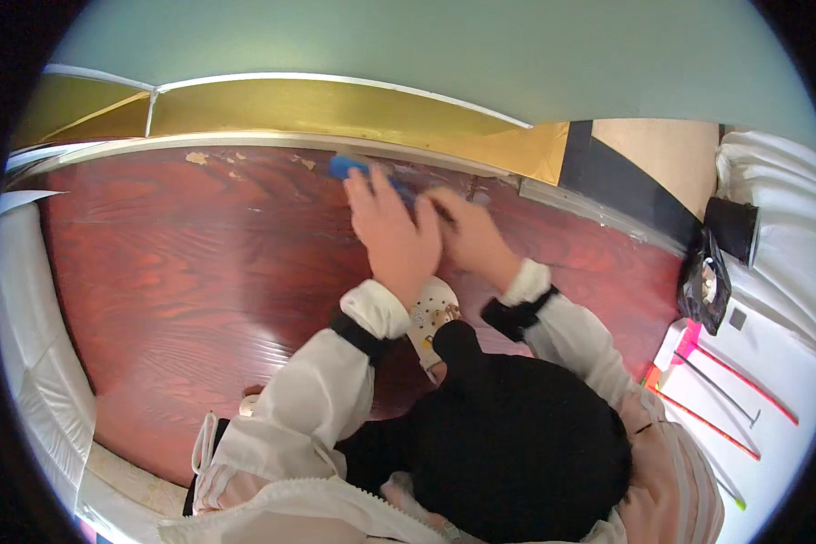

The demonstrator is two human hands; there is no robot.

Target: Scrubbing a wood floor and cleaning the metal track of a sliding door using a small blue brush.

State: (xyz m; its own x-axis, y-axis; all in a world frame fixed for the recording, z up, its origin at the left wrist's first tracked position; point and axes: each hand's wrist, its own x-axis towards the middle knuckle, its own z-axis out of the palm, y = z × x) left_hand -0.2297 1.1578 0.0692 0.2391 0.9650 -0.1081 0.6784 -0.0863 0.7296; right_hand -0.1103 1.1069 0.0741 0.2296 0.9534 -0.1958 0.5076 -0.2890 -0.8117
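Observation:
A long blue tool (pixel 349 166), blurred and partly hidden, is slanted along the far edge of the red-brown wood-grain floor (pixel 177 272). My right hand (pixel 472 234) is curled around its near end. Across the tool's middle lies my left hand (pixel 396 234), fingers stretched forward and thumb apart. Whether the left fingers grip it or only press on it, I cannot tell. What kind of tool it is stays unclear. Pale worn patches (pixel 196 158) mark the floor close to the white baseboard (pixel 258 141).
A gold panel (pixel 313 105) runs above the baseboard. Beneath my wrists is a white clog (pixel 421 326) on my foot. White padded upholstery (pixel 47 353) borders the left. To the right are a black plastic bag (pixel 704 285), a black bin (pixel 731 228) and a pink brush head (pixel 688 340) among long-handled cleaning tools.

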